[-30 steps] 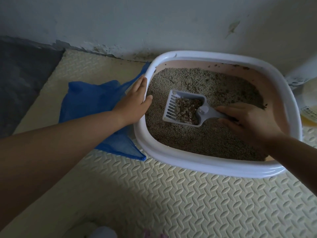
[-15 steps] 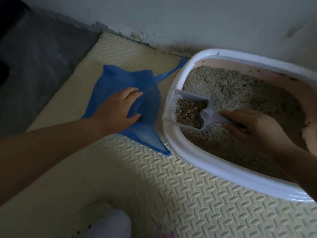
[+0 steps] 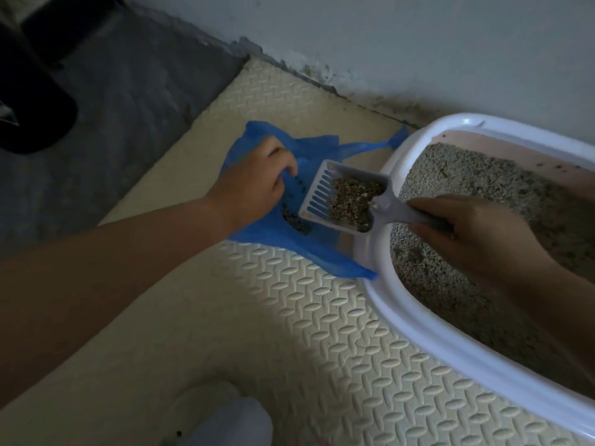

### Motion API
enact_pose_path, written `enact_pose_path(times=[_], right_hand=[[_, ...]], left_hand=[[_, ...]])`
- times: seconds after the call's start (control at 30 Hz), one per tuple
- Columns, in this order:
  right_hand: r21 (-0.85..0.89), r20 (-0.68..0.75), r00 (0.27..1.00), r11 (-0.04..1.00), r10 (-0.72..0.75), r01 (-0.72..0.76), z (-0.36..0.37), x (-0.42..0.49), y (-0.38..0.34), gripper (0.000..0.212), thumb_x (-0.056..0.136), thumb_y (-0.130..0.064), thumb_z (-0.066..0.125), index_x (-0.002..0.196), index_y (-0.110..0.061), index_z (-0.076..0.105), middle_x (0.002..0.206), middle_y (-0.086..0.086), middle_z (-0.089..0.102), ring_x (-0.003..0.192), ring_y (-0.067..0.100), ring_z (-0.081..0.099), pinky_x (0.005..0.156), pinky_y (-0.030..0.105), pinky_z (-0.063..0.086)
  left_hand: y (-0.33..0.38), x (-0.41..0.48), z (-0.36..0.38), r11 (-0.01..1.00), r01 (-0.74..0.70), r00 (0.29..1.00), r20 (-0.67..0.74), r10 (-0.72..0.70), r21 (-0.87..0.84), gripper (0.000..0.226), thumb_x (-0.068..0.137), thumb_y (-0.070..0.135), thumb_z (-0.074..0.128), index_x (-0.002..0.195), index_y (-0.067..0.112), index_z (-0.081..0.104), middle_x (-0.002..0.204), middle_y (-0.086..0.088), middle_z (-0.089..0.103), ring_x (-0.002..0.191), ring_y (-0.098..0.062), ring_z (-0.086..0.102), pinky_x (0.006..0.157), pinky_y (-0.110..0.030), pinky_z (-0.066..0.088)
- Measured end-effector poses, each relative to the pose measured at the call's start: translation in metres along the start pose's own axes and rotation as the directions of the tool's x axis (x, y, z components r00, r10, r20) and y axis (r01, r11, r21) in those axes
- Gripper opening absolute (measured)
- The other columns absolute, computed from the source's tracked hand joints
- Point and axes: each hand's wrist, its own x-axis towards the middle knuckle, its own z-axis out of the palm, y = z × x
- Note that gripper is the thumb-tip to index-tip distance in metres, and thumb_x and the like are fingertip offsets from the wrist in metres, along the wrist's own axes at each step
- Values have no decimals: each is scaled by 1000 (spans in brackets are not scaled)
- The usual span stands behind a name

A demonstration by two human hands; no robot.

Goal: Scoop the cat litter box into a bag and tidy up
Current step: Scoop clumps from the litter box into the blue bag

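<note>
Fingers: left hand [image 3: 254, 185] pinches bag [image 3: 306, 252] mouth open, centre-left of frame; right hand [image 3: 476, 230] grips scoop [image 3: 318, 196] handle. Loaded scoop hangs over bag, long axis pointing left from box [image 3: 373, 259].

- Left hand [image 3: 254, 185]: back of hand up, fingers curled, gripping the blue bag [image 3: 289, 252]. Forearm bare, extended from lower left.
- Right hand [image 3: 473, 233]: fingers wrapped round the handle of the scoop [image 3: 317, 196]. Forearm bare, entering from the right.
- Hands apart, not touching; left hand lies left of the right.
</note>
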Motion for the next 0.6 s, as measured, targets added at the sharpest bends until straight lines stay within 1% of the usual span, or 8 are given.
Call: enact_pose_path(times=[0.07,0.1,0.2,0.3,0.4,0.47,0.53,0.6], right_hand=[[-31,41,999,1000,3,-2,-3,11,-6,34,83,-35,56,114,-26,67,87,-2,68,70,23,63,55,25,38],[-51,66,998,999,6,-3,-5,18,-10,34,83,-36,55,113,-27,67,89,-2,69,72,24,64,57,26,40],[-131,95,995,991,34,-22,-7,42,-26,31,85,-37,57,115,-33,62,94,-2,70,84,26,65,64,30,42],[-238,100,995,971,19,5,1,72,-46,26,87,-33,54,113,-30,56,95,0,67,91,27,64,64,31,40],[-367,56,991,920,-122,134,17,98,-59,21,82,-17,59,102,-21,61,86,2,64,83,29,62,56,29,33],[-418,22,986,894,-167,161,24,111,-62,24,66,-6,72,86,-18,65,68,3,60,67,30,60,50,27,32],[-476,27,984,863,-178,169,28,117,-63,30,54,-5,78,78,-21,68,60,0,56,59,27,59,48,23,30],[-504,10,982,847,-188,167,28,118,-62,31,53,-7,79,77,-24,70,59,-2,56,60,26,59,49,21,25]], left_hand=[[-7,2,-6,1000,28,999,-24,-28,2,24,86,-3,50,98,9,67,105,-6,53,77,-3,42,68,-11,28],[-10,3,-8,998,54,998,-29,-54,7,27,86,-2,51,104,7,68,108,-7,54,81,-5,44,71,-11,28],[-14,0,-11,996,82,997,-11,-82,39,37,86,-2,51,122,1,61,118,-11,55,94,-16,53,79,-10,27],[-17,-5,-11,996,79,997,8,-79,32,41,84,-3,54,125,-1,58,121,-12,54,106,-22,53,82,-7,25],[-19,-9,-12,997,80,997,-1,-80,-3,43,83,-3,57,125,-1,57,121,-12,53,96,-16,53,79,-4,25],[-22,-9,-13,995,98,995,-5,-98,-35,45,82,-1,59,127,1,56,123,-10,52,81,-2,42,75,-3,27],[-25,-9,-13,992,116,993,-9,-117,-55,47,82,-1,59,128,2,55,125,-7,50,78,7,33,73,-6,28],[-25,-9,-14,991,114,993,-14,-115,-65,47,82,-1,58,129,3,55,125,-7,50,79,9,33,72,-8,28]])
